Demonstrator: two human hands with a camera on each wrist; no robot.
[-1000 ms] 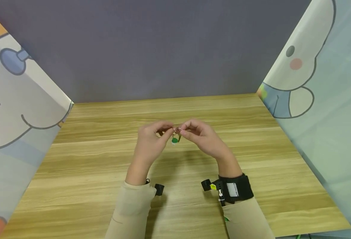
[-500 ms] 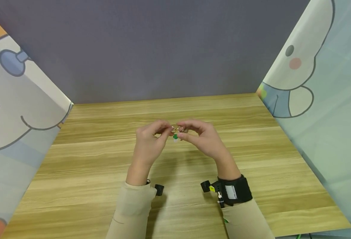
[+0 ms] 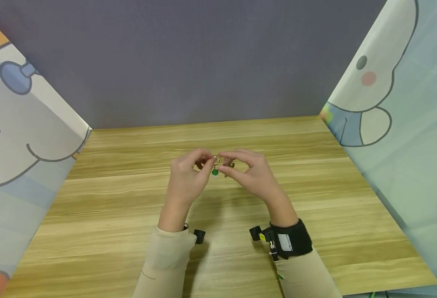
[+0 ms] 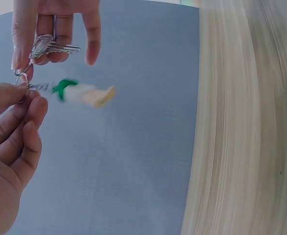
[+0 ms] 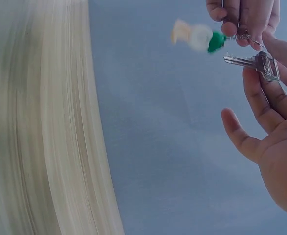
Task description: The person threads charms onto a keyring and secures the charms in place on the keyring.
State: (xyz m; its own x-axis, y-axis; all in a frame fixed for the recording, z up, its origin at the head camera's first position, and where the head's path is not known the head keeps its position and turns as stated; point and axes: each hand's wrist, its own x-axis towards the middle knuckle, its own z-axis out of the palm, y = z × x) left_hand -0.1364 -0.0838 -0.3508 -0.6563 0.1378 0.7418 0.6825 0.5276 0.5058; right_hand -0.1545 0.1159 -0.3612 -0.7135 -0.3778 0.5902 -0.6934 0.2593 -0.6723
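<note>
Above the table, my left hand point(image 3: 186, 176) pinches a thin metal key ring point(image 3: 217, 159) between thumb and forefinger. From the ring a small charm in green, white and pale orange point(image 4: 82, 93) hangs on a short chain; it is blurred. Facing it, my right hand point(image 3: 257, 174) holds a silver key point(image 5: 266, 66) by its head, between the thumb and the curled fingers. The tip of the right forefinger reaches to the ring in the left wrist view. Whether the key is threaded on the ring cannot be made out.
Both hands are over a wood-grain table point(image 3: 110, 215). A dark grey panel point(image 3: 211, 62) rises behind it, and cartoon-printed sheets point(image 3: 408, 136) stand at either side. Black wrist cameras point(image 3: 255, 232) jut inward from the wrists.
The right thumb and forefinger have spread apart, and the key shows more between them. The key ring has turned and shows as a loop. The charm swings slightly; both arms stay nearly in place.
</note>
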